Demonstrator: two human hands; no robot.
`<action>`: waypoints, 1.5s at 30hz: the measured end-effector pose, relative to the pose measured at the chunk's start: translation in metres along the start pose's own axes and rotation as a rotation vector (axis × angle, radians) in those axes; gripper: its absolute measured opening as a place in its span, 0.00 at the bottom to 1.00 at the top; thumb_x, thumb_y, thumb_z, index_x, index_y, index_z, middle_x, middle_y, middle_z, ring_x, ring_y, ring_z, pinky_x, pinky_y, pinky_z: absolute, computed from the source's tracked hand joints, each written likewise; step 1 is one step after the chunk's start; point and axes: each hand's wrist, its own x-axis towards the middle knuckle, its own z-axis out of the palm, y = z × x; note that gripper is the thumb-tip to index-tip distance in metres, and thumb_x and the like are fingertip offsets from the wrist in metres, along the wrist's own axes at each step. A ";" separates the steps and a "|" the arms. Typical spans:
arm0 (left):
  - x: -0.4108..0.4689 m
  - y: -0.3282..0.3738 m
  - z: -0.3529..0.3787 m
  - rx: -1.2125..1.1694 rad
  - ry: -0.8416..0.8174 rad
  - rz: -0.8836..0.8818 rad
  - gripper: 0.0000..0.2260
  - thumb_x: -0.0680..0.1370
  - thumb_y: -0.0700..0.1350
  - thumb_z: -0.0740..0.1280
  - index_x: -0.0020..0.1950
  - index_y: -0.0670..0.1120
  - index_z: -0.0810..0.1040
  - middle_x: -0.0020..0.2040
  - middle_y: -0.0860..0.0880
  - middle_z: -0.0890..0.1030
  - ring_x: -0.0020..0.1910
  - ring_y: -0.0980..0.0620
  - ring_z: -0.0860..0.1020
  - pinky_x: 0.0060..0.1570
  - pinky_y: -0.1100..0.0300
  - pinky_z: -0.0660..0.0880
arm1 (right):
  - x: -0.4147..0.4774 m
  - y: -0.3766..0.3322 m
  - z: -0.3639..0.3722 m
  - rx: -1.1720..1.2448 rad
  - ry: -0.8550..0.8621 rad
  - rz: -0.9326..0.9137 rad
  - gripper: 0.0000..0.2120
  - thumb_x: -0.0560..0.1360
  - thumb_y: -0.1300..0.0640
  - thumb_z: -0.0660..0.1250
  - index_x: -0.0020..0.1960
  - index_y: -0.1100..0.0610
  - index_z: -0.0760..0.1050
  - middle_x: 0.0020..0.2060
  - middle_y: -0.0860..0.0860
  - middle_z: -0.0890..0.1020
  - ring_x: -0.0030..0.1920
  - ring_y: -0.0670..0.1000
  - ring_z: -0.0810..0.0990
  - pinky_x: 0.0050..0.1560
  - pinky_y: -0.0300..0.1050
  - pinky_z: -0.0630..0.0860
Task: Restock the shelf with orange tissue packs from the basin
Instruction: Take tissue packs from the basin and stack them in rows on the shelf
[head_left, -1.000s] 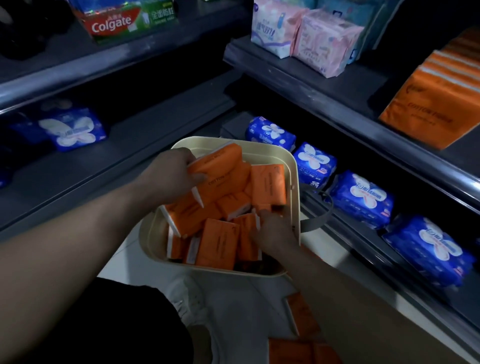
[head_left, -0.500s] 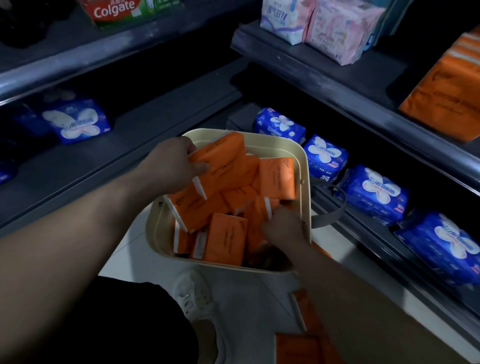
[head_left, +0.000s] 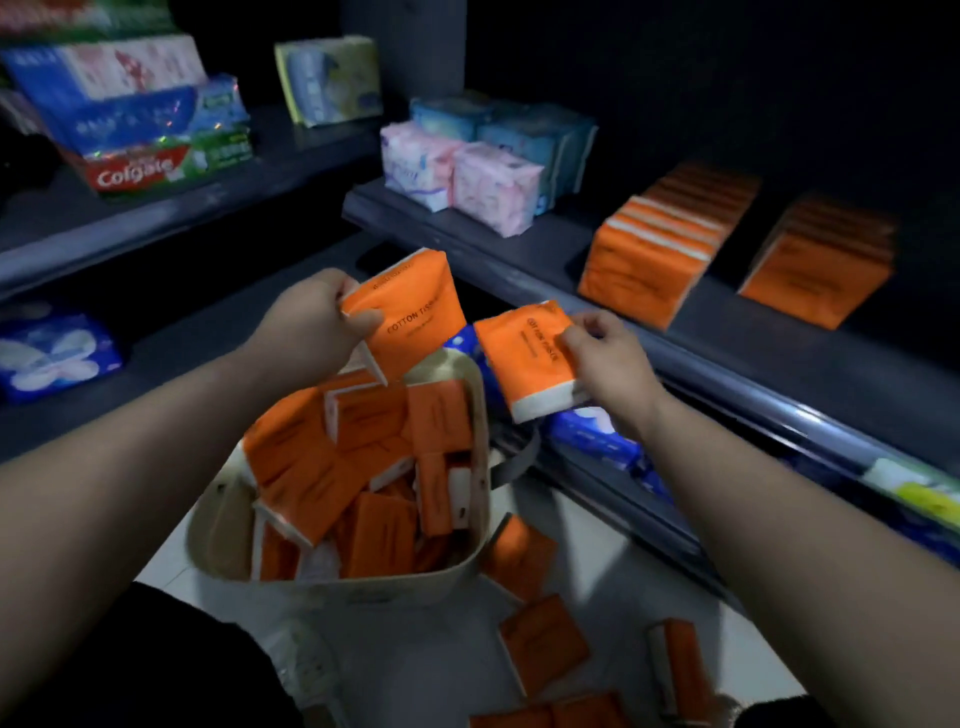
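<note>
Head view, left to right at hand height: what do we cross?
blue pack at far left → left hand → orange pack it grips → second orange pack → right hand gripping that one.

Item: you are looking into a dim corner of store shelving.
Left unit: an upper grey shelf (head_left: 156, 221) and a lower grey shelf (head_left: 182, 332) are running back toward the corner.
Right unit: a dark shelf (head_left: 753, 338) is sitting behind a glossy front rail (head_left: 800, 413) that is catching a faint highlight.
Back panel (head_left: 727, 78): lying near-black in shadow.
Floor (head_left: 613, 582): pale and smooth, showing brightest below you.
</note>
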 end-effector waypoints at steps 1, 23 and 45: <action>0.000 0.014 0.002 -0.025 -0.003 0.028 0.09 0.74 0.48 0.69 0.49 0.45 0.75 0.44 0.44 0.81 0.43 0.45 0.79 0.48 0.50 0.77 | 0.000 -0.007 -0.017 0.045 0.013 0.008 0.06 0.75 0.56 0.65 0.50 0.57 0.76 0.40 0.53 0.79 0.39 0.51 0.77 0.37 0.50 0.78; 0.043 0.298 0.177 0.003 -0.241 0.555 0.14 0.70 0.46 0.75 0.54 0.45 0.79 0.47 0.46 0.81 0.47 0.48 0.79 0.47 0.59 0.73 | 0.000 0.002 -0.348 -0.108 0.644 0.030 0.33 0.66 0.52 0.77 0.66 0.59 0.68 0.54 0.53 0.77 0.51 0.52 0.77 0.49 0.46 0.74; 0.101 0.328 0.262 0.243 -0.214 0.608 0.21 0.76 0.42 0.68 0.67 0.41 0.70 0.63 0.38 0.74 0.61 0.40 0.73 0.57 0.55 0.71 | 0.049 0.045 -0.346 0.005 0.596 -0.100 0.30 0.65 0.58 0.78 0.63 0.56 0.70 0.51 0.49 0.77 0.47 0.47 0.78 0.46 0.41 0.75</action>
